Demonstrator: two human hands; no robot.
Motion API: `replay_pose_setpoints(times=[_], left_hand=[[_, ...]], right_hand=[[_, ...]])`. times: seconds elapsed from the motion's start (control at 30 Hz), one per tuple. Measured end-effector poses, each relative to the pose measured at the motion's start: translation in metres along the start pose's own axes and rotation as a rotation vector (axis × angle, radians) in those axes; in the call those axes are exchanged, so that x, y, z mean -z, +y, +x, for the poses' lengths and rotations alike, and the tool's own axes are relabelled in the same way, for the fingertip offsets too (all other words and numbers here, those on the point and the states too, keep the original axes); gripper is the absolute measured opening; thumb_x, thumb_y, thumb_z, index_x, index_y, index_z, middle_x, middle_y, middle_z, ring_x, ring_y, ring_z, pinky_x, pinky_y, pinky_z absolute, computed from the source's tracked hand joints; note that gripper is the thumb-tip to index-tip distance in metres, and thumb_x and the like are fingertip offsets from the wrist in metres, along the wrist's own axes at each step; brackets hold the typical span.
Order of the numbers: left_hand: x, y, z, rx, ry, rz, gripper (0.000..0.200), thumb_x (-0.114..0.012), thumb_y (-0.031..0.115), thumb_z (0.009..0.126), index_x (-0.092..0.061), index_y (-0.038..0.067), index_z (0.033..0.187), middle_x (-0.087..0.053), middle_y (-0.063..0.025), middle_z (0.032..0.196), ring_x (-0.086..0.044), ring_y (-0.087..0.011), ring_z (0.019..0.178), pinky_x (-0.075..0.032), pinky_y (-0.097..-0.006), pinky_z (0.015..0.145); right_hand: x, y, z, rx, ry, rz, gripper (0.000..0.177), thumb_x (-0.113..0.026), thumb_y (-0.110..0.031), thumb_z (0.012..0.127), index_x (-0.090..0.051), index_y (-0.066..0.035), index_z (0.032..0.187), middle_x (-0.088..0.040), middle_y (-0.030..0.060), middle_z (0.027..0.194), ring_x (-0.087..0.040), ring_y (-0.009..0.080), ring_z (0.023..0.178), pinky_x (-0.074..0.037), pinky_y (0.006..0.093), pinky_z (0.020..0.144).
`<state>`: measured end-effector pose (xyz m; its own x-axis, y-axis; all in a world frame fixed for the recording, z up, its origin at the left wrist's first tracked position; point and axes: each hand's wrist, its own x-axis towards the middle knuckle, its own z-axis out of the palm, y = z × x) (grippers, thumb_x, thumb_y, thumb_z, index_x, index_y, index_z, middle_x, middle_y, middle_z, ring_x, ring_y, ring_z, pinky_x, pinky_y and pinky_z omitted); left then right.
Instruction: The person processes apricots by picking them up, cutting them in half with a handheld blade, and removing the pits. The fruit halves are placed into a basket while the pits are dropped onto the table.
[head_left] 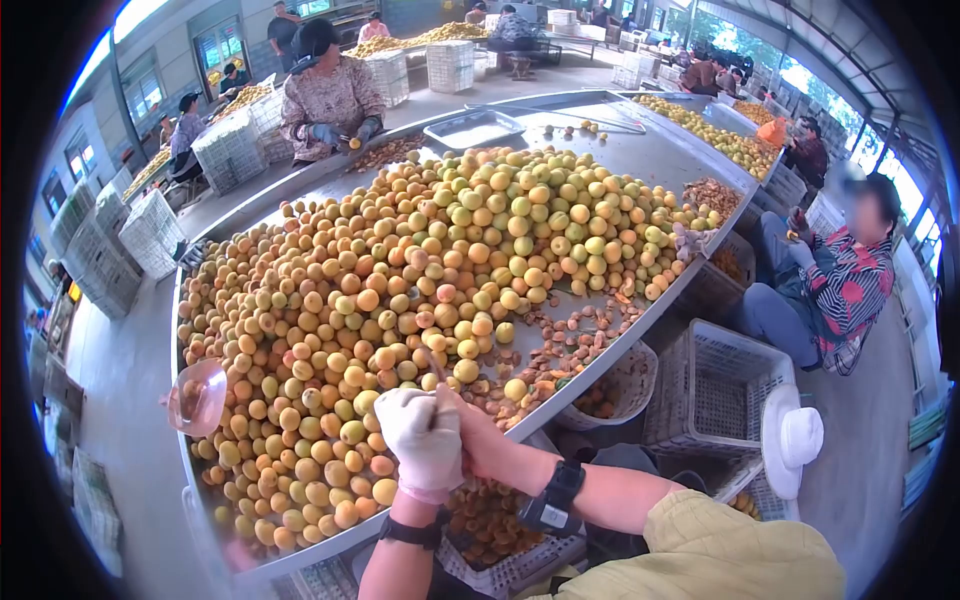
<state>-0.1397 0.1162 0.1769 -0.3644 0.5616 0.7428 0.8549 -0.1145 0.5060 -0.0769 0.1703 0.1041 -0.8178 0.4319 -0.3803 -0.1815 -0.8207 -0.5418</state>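
My left hand (420, 440), in a white glove, is closed at the near edge of a metal table (580, 400). Whatever lies in its fingers is hidden. Pressed against it is my bare right hand (482, 440), closed around what looks like a small knife (434, 364), whose thin blade points up and away. Beyond both hands spreads a large heap of yellow-orange apricots (360, 300). Loose pits and torn pieces (570, 345) lie on the tabletop to the right. Below my wrists, a crate holds apricot pieces (495, 520).
A round basket (640, 385) and a grey crate (725, 375) stand right of the table, near a white hat (790, 440). A clear dish (197, 397) sits at the left edge. One person (830, 270) sits at right; another (325, 95) works across the table.
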Motion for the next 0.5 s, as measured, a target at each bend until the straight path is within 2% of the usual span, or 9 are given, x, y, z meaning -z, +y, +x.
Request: replay_pose_setpoints(times=[0.03,0.1,0.13,0.17,0.2,0.23,0.3,0.47,0.5], left_hand=[[-0.007,-0.003,-0.007,0.142,0.107,-0.075,0.021,-0.065,0.002,0.078,-0.049,0.005,0.065,-0.05,-0.0067,0.07,-0.049,-0.0225,0.068,-0.039,-0.0336,0.064],[-0.012,0.003,-0.008,0.281,0.207,-0.16,0.018,-0.064,0.01,0.084,-0.052,0.006,0.071,-0.052,-0.0049,0.074,-0.051,-0.019,0.071,-0.041,-0.0322,0.066],[-0.008,0.011,-0.003,0.628,0.226,-0.486,0.017,-0.059,0.018,0.089,-0.053,0.006,0.078,-0.053,-0.0031,0.077,-0.052,-0.0155,0.074,-0.042,-0.0302,0.068],[-0.005,0.015,-0.003,0.98,0.235,-0.807,0.021,-0.055,0.026,0.094,-0.054,0.007,0.086,-0.054,-0.0013,0.08,-0.052,-0.0121,0.077,-0.044,-0.0282,0.069],[-0.017,0.007,-0.008,1.031,0.382,-1.094,0.028,-0.046,0.034,0.097,-0.053,0.008,0.091,-0.053,0.001,0.081,-0.051,-0.009,0.074,-0.044,-0.0253,0.066],[-0.024,0.0,-0.013,1.031,0.379,-1.097,0.028,-0.046,0.034,0.097,-0.053,0.008,0.091,-0.053,0.001,0.081,-0.051,-0.009,0.074,-0.044,-0.0253,0.066],[-0.027,-0.012,-0.02,0.991,0.344,-1.009,0.026,-0.047,0.031,0.097,-0.053,0.008,0.088,-0.053,0.0012,0.079,-0.05,-0.0074,0.07,-0.044,-0.022,0.063],[-0.028,-0.01,-0.013,0.674,0.189,-0.583,0.023,-0.05,0.011,0.095,-0.049,0.003,0.073,-0.048,0.0014,0.071,-0.042,-0.0068,0.064,-0.038,-0.0224,0.058],[-0.028,-0.009,-0.011,0.675,0.192,-0.581,0.023,-0.05,0.011,0.095,-0.049,0.003,0.073,-0.048,0.0014,0.071,-0.042,-0.0068,0.064,-0.038,-0.0224,0.058]], right_hand=[[-0.003,0.0,0.002,-0.002,-0.001,-0.003,0.049,-0.051,-0.058,0.087,-0.058,-0.011,0.099,-0.061,-0.0006,0.083,-0.058,0.0085,0.062,-0.046,0.0229,0.05],[-0.008,-0.003,0.008,0.524,0.087,-0.322,0.049,-0.051,-0.056,0.089,-0.054,-0.007,0.091,-0.059,-0.0013,0.077,-0.055,0.0123,0.058,-0.044,0.0258,0.051],[-0.016,-0.01,0.004,0.752,0.159,-0.565,0.049,-0.053,-0.052,0.09,-0.05,-0.003,0.089,-0.057,0.002,0.07,-0.054,0.0153,0.06,-0.043,0.0295,0.055],[-0.022,-0.016,-0.003,0.747,0.166,-0.56,0.049,-0.053,-0.052,0.09,-0.05,-0.003,0.089,-0.057,0.002,0.07,-0.054,0.0153,0.06,-0.043,0.0295,0.055],[-0.025,-0.025,-0.012,0.681,0.152,-0.787,0.048,-0.054,-0.05,0.089,-0.05,-0.003,0.091,-0.056,0.0039,0.068,-0.054,0.0153,0.062,-0.044,0.0307,0.057],[-0.027,-0.03,-0.018,0.61,0.136,-1.013,0.047,-0.056,-0.049,0.089,-0.05,-0.002,0.093,-0.054,0.0057,0.065,-0.054,0.0153,0.065,-0.045,0.0319,0.059],[-0.024,-0.025,-0.016,0.605,0.156,-0.996,0.043,-0.056,-0.044,0.09,-0.05,-0.002,0.097,-0.054,0.01,0.066,-0.055,0.0142,0.067,-0.045,0.032,0.062],[-0.015,-0.011,-0.005,0.415,0.126,-0.349,0.037,-0.054,-0.04,0.092,-0.057,-0.005,0.102,-0.061,0.0038,0.085,-0.057,0.0103,0.079,-0.047,0.0257,0.07],[-0.019,-0.016,-0.01,0.412,0.123,-0.35,0.037,-0.054,-0.04,0.092,-0.057,-0.005,0.102,-0.061,0.0038,0.085,-0.057,0.0103,0.079,-0.047,0.0257,0.07]])
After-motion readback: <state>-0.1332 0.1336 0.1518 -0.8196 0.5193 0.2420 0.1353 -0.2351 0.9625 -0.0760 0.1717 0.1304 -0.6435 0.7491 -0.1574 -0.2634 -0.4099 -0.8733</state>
